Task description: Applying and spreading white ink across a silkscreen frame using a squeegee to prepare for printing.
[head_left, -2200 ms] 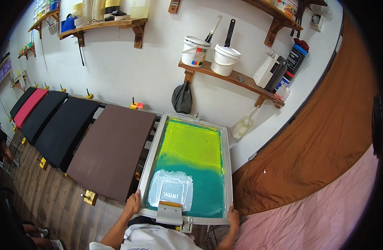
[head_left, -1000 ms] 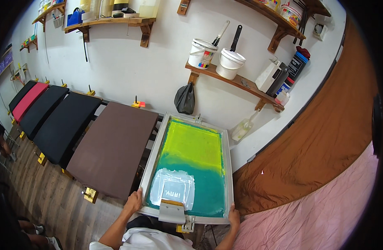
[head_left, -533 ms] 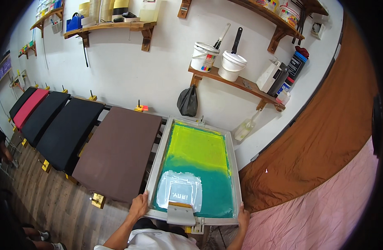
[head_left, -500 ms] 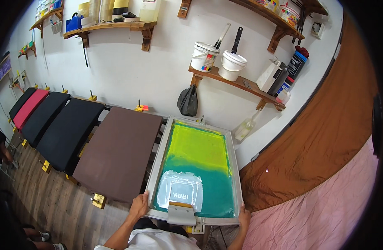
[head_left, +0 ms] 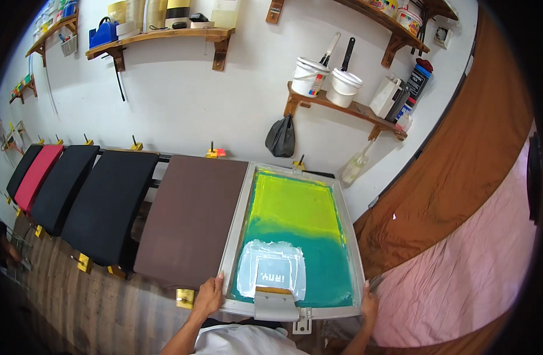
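A screen printing frame with a grey metal rim is in front of me. Its mesh is bright yellow-green at the far end and teal nearer me, with pale-blue ink around a small lettered design at the near end. My left hand grips the near left side of the rim. On the opposite side, my right hand holds the near right corner. A wide grey squeegee leans over the near rim, its blade end in the ink. Just left of the frame lies a brown padded board.
Several black boards and one red board stand in a row to the left, with yellow clamps. White buckets sit on a wall shelf. A black bag hangs below. Brown cloth and pink cloth cover the right.
The screen frame, still in both hands, has shifted left relative to the brown board, closing the gap between them. The squeegee moved along with it. My view has shifted too.
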`<action>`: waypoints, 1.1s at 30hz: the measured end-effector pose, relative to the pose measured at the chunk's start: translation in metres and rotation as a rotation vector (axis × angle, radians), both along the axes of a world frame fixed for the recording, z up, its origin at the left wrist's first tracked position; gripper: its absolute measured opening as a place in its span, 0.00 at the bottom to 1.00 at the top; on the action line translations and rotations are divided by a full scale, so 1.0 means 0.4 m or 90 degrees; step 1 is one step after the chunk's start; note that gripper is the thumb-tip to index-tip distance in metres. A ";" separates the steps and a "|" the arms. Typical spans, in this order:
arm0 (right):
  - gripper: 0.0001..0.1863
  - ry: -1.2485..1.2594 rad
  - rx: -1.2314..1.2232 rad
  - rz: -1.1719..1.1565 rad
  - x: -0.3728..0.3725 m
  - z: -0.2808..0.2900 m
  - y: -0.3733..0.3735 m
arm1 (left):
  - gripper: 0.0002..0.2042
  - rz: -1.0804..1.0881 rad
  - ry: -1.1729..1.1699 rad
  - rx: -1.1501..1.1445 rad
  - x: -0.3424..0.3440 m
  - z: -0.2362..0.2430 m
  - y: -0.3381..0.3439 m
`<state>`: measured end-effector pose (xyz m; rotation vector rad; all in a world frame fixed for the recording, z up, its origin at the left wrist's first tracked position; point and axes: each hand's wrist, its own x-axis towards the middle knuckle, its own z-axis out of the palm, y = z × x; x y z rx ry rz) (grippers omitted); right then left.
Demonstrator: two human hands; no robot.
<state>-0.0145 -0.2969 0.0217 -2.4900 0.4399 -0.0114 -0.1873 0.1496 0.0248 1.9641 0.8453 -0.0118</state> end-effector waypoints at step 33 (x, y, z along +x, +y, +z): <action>0.43 -0.011 0.118 0.142 -0.116 -0.075 0.831 | 0.37 0.101 -0.109 -0.042 -0.322 0.005 0.766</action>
